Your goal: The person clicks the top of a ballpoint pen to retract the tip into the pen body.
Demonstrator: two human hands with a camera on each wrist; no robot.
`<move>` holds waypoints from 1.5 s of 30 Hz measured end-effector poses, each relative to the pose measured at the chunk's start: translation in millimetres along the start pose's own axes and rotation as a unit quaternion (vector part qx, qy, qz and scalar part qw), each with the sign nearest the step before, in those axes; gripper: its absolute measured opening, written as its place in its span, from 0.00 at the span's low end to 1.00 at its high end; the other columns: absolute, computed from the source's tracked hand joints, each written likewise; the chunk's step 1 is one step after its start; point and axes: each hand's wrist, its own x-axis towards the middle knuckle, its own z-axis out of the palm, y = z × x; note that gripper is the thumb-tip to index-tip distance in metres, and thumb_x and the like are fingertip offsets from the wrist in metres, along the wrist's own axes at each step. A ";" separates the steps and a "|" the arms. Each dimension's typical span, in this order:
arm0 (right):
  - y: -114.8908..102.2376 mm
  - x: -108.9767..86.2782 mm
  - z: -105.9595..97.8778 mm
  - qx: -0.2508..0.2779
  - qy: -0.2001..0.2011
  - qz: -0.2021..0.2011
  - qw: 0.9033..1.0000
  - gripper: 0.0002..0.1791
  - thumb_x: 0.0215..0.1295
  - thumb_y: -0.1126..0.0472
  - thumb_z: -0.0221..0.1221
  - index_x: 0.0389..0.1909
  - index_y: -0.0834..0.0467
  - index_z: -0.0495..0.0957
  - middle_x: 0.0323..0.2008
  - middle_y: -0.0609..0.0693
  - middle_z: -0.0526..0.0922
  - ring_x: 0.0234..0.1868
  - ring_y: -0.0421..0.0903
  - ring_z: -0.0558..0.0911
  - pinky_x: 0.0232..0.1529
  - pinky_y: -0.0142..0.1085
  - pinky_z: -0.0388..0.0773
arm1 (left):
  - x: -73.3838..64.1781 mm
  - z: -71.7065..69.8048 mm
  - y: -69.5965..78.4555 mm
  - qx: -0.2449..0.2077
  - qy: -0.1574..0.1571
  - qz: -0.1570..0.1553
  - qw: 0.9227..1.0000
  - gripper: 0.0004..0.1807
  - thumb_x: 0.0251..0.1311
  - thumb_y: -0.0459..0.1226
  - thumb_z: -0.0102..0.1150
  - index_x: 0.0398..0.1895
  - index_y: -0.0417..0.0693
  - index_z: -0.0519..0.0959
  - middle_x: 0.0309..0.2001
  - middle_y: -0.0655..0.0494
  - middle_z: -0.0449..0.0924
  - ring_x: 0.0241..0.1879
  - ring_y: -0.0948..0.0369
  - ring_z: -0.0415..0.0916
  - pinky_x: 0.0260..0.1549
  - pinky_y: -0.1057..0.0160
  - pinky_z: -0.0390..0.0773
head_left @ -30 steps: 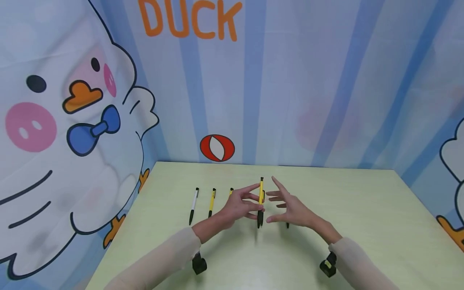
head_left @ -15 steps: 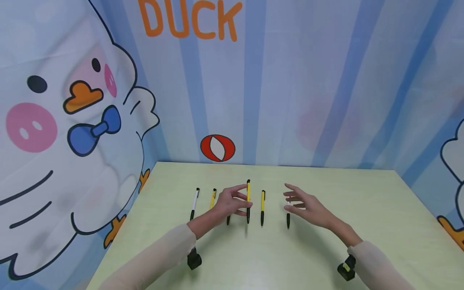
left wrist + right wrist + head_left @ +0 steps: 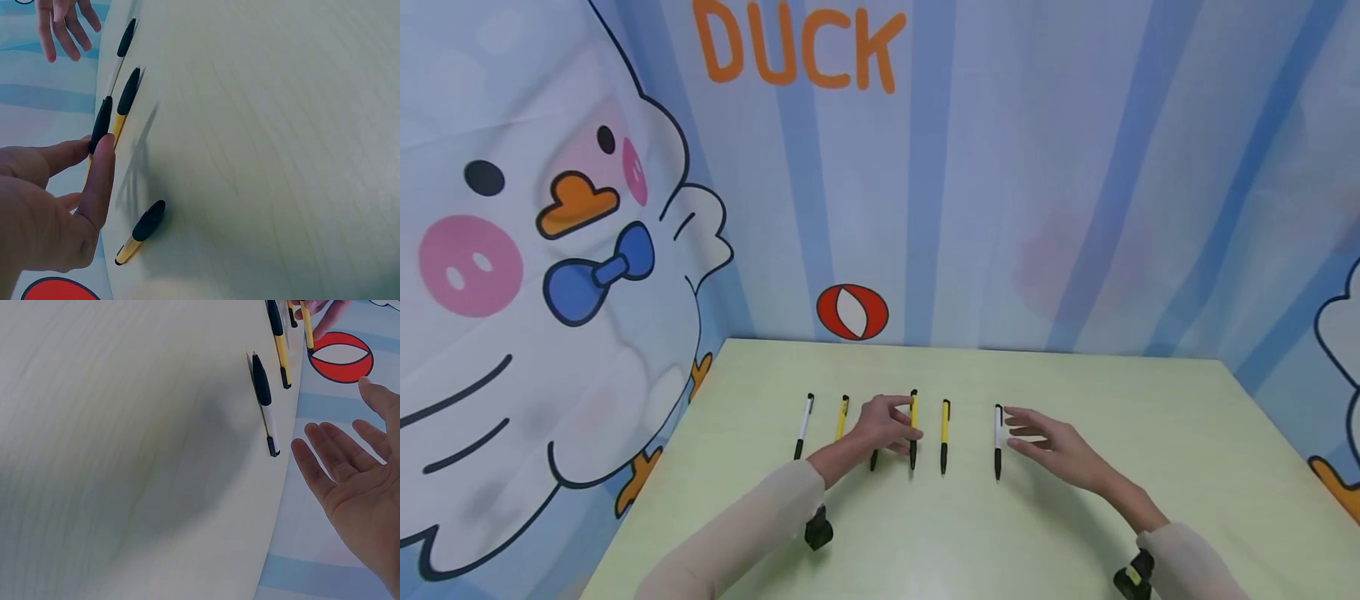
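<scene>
While working over the surface (image 3: pixel 985 542), pinching and hovering.
With the left hand (image 3: pixel 886 423), pinching rather than fisting a yellow pen (image 3: pixel 913 418), likely for fine control, between two other yellow pens (image 3: pixel 945 429) spaced perhaps to stay separate; with the right hand (image 3: pixel 1060 450), loosely spread and holding nothing, hovering beside a white pen (image 3: pixel 998 435).

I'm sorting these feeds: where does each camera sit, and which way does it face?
Head: on the head, looking forward and down at the table and striped backdrop; left hand, right hand and sleeves show.
Left wrist: on that wrist, facing the left hand pinching a yellow pen; the right hand shows at the top.
Right wrist: on that wrist, facing the open right hand near a white pen; the left hand shows top right.
Both wrist views share the white pen and red oval.
</scene>
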 end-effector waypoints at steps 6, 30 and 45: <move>4.4 -6.5 0.2 -0.001 0.013 -0.016 1.000 0.24 0.75 0.63 0.58 0.67 0.69 0.72 0.62 0.70 0.78 0.58 0.65 0.82 0.53 0.33 0.86 | 1.9 3.7 -4.7 0.040 0.008 -0.001 0.999 0.37 0.54 0.25 0.73 0.70 0.40 0.73 0.44 0.43 0.83 0.27 0.58 0.87 0.26 0.60 0.89; 8.2 -17.5 5.0 0.019 0.016 -0.022 0.999 0.22 0.75 0.63 0.57 0.64 0.71 0.74 0.59 0.71 0.80 0.55 0.60 0.85 0.51 0.29 0.86 | -1.1 7.6 4.3 0.177 0.049 0.006 0.983 0.34 0.48 0.27 0.78 0.63 0.38 0.79 0.31 0.44 0.88 0.23 0.54 0.88 0.27 0.62 0.88; 8.7 -18.2 2.9 0.011 0.031 -0.031 0.999 0.21 0.75 0.64 0.58 0.64 0.70 0.75 0.58 0.69 0.81 0.55 0.53 0.87 0.50 0.29 0.86 | 10.0 36.3 23.5 0.154 0.004 0.027 0.988 0.33 0.53 0.27 0.74 0.64 0.37 0.76 0.26 0.46 0.86 0.22 0.55 0.87 0.25 0.63 0.88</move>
